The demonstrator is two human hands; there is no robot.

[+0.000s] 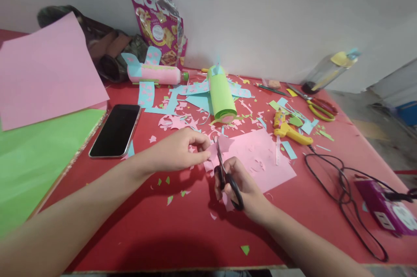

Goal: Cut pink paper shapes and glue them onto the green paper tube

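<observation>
My right hand [243, 185] is closed round the black handles of a pair of scissors [232, 188], with the blades pointing away from me. Between the blades and my left hand [182, 148] is a small piece of pink paper [213, 155], pinched by my left thumb and fingers. A larger pink sheet [276, 168] with small cut bits on it lies just beyond my right hand. Pink scraps [177, 122] are scattered past my left hand. Behind them stands a green paper-covered roll with blue wings [222, 94], and a pink one with blue wings [159, 75] lies to its left.
A phone [115, 131] lies left, beside large pink [48, 68] and green sheets [42, 159]. On the right are a yellow glue gun [289, 131] with a looping cord, a purple power box [386, 207], red-and-yellow-handled scissors [321, 107] and a clear bottle [325, 75]. A snack bag [159, 29] stands behind.
</observation>
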